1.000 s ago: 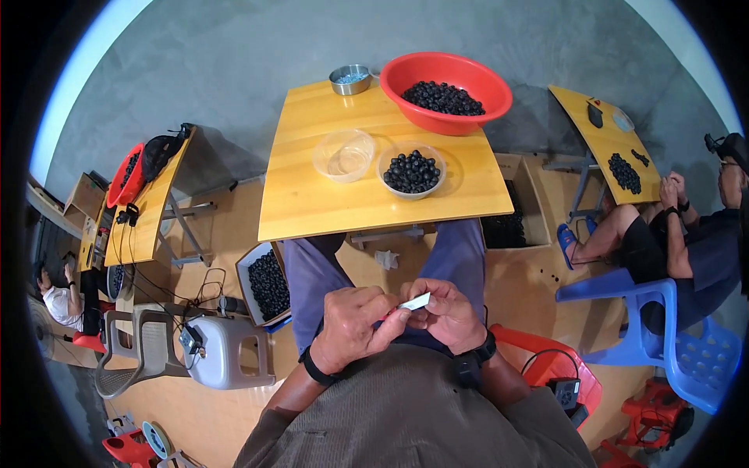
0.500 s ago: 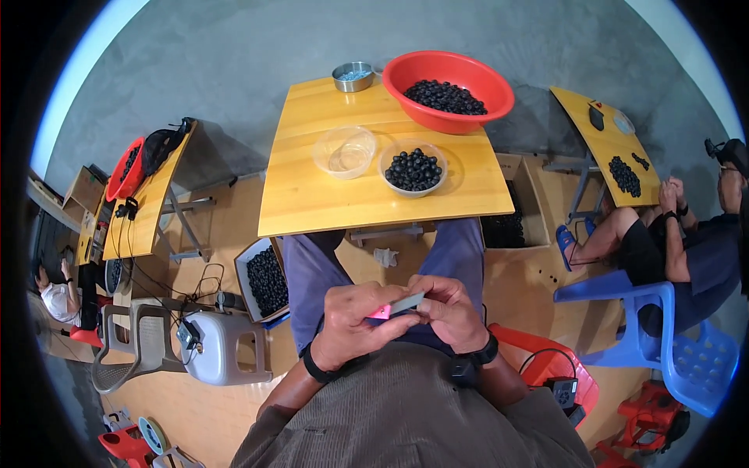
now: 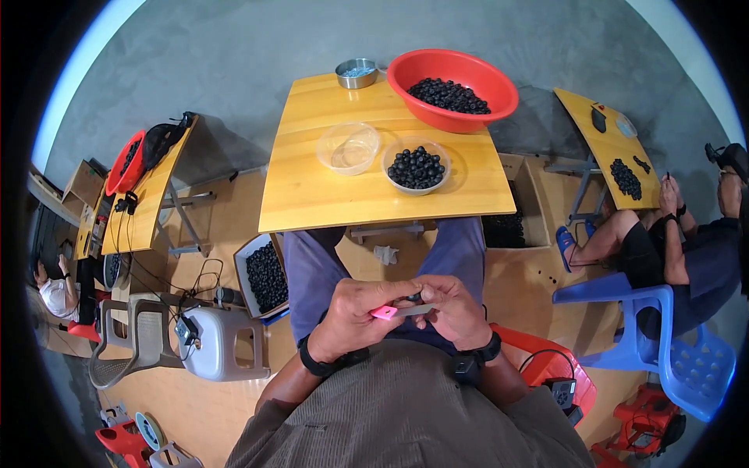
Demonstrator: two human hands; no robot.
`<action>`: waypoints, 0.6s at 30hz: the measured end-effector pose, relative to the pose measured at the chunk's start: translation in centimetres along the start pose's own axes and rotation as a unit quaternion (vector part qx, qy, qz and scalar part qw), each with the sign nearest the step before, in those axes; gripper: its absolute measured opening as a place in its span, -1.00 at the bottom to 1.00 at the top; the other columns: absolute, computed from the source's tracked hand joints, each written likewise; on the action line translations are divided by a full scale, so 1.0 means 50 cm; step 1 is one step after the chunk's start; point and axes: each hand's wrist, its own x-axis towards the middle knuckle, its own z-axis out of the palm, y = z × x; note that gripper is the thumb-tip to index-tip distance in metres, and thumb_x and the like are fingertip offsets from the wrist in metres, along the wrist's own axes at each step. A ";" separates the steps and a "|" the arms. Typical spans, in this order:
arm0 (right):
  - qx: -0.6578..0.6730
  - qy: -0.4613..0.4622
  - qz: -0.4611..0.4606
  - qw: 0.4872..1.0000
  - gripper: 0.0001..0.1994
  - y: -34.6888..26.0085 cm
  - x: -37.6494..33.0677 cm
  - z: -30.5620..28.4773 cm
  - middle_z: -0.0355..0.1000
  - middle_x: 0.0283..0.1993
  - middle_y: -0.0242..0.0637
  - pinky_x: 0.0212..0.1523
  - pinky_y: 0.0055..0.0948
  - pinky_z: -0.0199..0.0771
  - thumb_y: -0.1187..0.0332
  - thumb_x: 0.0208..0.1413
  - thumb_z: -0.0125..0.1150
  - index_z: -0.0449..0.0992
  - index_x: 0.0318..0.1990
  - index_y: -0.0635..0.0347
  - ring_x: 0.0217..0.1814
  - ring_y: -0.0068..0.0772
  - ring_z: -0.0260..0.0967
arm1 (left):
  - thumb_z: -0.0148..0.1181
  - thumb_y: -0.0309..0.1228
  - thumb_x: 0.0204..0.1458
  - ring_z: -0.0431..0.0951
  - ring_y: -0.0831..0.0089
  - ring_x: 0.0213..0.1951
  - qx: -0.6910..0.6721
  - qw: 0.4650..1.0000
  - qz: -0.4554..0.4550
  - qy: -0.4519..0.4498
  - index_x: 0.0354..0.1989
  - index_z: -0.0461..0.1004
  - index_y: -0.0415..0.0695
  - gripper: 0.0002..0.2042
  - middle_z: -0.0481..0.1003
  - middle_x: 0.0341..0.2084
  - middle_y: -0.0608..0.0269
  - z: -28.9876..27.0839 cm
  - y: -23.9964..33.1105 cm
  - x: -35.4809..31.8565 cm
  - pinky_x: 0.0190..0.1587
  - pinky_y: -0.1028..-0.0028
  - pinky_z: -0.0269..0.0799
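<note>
My left hand is closed around a small flat blade, grey with a pink grip end, held low over my lap. My right hand has thumb and fingers pinched by the blade's grey end. Between the fingertips of both hands shows a small dark round piece, mostly hidden. On the table ahead, a clear tub of black round pieces stands next to an empty-looking clear tub.
On the yellow table also stand a red basin of black pieces and a metal bowl. Boxes of black pieces flank my legs. A person sits at the right beside a blue chair.
The blade has turned from tilted up to lying flatter and lower between my hands. A dark round piece now shows above it at my fingertips.
</note>
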 end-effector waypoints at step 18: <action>0.126 -0.097 0.046 0.986 -0.77 0.007 0.000 0.002 0.48 -0.25 -0.43 -0.32 -0.58 0.31 0.31 0.24 0.23 0.52 -0.04 0.23 -0.31 -0.65 0.34 | 0.41 -0.50 -0.05 0.65 0.54 -0.43 -0.072 0.996 -0.054 -0.011 -0.11 0.59 -0.30 -0.70 0.64 -0.45 0.12 0.003 -0.021 -0.010 -0.37 0.59 0.51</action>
